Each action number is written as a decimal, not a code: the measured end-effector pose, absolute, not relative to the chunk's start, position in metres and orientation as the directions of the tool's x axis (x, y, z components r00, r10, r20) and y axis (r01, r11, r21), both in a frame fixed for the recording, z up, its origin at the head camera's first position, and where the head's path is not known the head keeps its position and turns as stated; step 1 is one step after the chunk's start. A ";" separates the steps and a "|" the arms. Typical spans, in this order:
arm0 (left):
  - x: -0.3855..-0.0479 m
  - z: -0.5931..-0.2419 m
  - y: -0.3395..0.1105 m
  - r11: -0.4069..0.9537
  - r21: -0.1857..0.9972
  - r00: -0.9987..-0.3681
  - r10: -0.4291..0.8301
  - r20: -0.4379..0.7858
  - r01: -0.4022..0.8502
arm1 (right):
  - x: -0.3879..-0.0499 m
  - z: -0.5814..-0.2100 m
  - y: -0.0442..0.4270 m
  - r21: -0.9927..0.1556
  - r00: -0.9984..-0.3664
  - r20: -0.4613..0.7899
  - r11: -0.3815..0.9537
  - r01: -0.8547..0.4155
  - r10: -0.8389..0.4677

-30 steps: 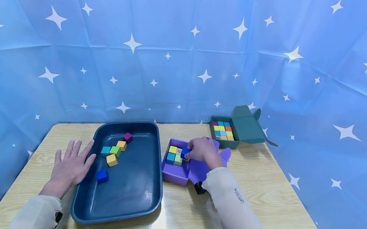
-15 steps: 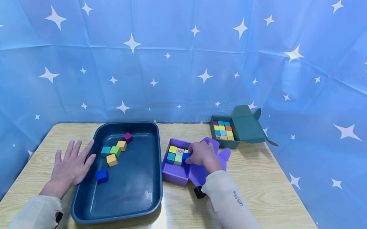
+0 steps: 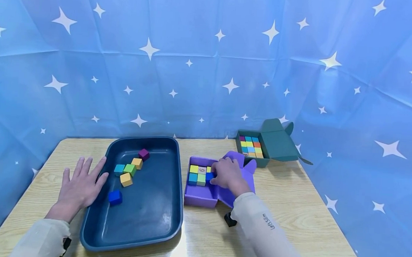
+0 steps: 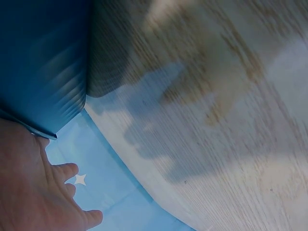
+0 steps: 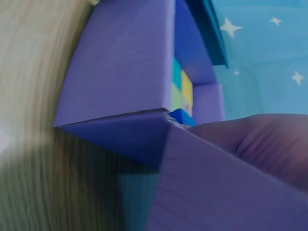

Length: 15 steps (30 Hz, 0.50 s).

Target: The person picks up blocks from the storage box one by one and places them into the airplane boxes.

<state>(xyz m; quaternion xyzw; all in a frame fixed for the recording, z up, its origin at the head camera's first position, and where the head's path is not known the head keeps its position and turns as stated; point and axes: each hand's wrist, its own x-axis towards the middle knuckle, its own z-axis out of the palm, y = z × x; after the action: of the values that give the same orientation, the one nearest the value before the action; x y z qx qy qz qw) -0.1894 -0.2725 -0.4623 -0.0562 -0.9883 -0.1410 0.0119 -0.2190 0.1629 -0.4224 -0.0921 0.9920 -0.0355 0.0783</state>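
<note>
My right hand [image 3: 227,173] is inside the open purple box [image 3: 201,202], its thumb and fingers on a blue cube [image 3: 209,177] at the right end of the front row. A teal cube [image 3: 193,178] and a light green cube [image 3: 201,179] sit left of it. Behind them are a yellow cube [image 3: 194,169], a cube marked 6 [image 3: 202,170] and a partly covered yellow one. In the right wrist view, the lid flap [image 5: 226,187] hides most of the fingers. My left hand [image 3: 79,187] lies with spread fingers at the left rim of the dark blue tray [image 3: 179,204].
In the tray lie several loose cubes, among them a blue cube [image 3: 115,197], a green cube [image 3: 129,169] and a purple cube [image 3: 143,154]. A dark green box [image 3: 256,162] filled with cubes stands open at the back right. A starry blue cloth [image 3: 194,85] hangs behind the table.
The blue cube in my right hand has come down into the purple box's front row. The box has since turned and shifted slightly right. My left hand stays in place.
</note>
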 end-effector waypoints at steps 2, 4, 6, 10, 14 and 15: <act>-0.189 -0.462 -0.272 0.954 0.277 -0.994 0.107 0.038 0.113 | -0.219 -0.424 0.165 -0.070 -0.969 -0.137 0.978 -0.197 -0.205; -0.189 -0.462 -0.272 0.954 0.279 -0.994 0.106 0.036 0.112 | -0.220 -0.425 0.166 -0.057 -0.967 -0.130 0.975 -0.214 -0.219; -0.189 -0.462 -0.272 0.953 0.282 -0.994 0.106 0.031 0.110 | -0.220 -0.426 0.167 -0.041 -0.964 -0.126 0.972 -0.229 -0.233; -0.190 -0.463 -0.272 0.953 0.283 -0.994 0.107 0.029 0.111 | -0.220 -0.426 0.169 -0.004 -0.959 -0.124 0.966 -0.257 -0.256; -0.190 -0.463 -0.273 0.953 0.281 -0.993 0.110 0.030 0.114 | -0.221 -0.428 0.169 0.031 -0.956 -0.122 0.962 -0.271 -0.265; -0.190 -0.463 -0.273 0.953 0.281 -0.993 0.110 0.031 0.115 | -0.221 -0.428 0.169 0.034 -0.956 -0.123 0.962 -0.271 -0.266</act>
<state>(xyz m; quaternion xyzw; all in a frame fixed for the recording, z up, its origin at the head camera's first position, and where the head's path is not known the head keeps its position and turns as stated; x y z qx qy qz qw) -0.1901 -0.2727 -0.4628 -0.0568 -0.9881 -0.1425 0.0077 -0.2214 0.1690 -0.4278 -0.1358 0.9887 0.0255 0.0585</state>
